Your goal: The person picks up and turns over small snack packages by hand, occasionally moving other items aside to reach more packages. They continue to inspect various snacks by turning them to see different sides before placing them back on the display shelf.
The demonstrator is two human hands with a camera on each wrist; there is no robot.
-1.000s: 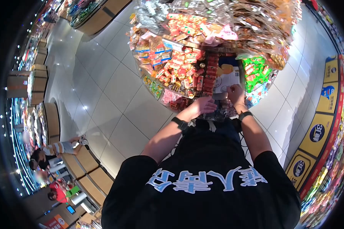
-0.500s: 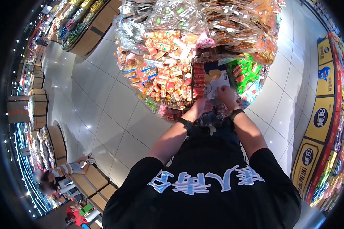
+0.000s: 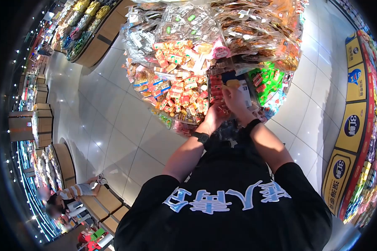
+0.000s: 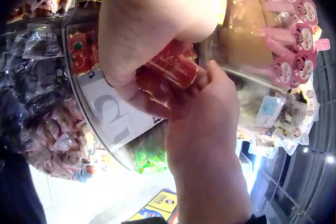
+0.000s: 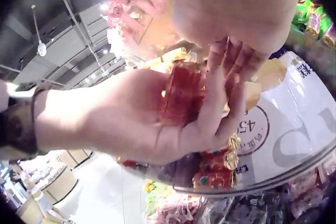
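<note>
In the head view, my left hand (image 3: 213, 118) and right hand (image 3: 235, 99) meet over the near edge of a round candy display. My left hand cups several shiny red-wrapped candies (image 5: 182, 94) against its palm, its fingers bent around them. In the left wrist view, my right hand (image 4: 202, 113) comes in from below, thumb and fingers closing on a red-wrapped candy (image 4: 176, 69) at the left hand's fingers. Beneath the hands lies a white printed card (image 5: 286, 113) behind a clear curved rim. More red-wrapped candies (image 3: 215, 85) with gold ends stand in the narrow compartment beside it.
Orange-and-red wrapped candies (image 3: 180, 94) fill the bin to the left, green packets (image 3: 270, 83) the one to the right. Clear bags (image 3: 259, 29) are heaped at the back. A yellow-fronted shelf (image 3: 352, 121) runs along the right. A person (image 3: 75, 194) sits far left.
My right hand has moved left from the white card to my left hand. Red-wrapped candies now show in the left palm. The head view has shifted, with the display further left.
</note>
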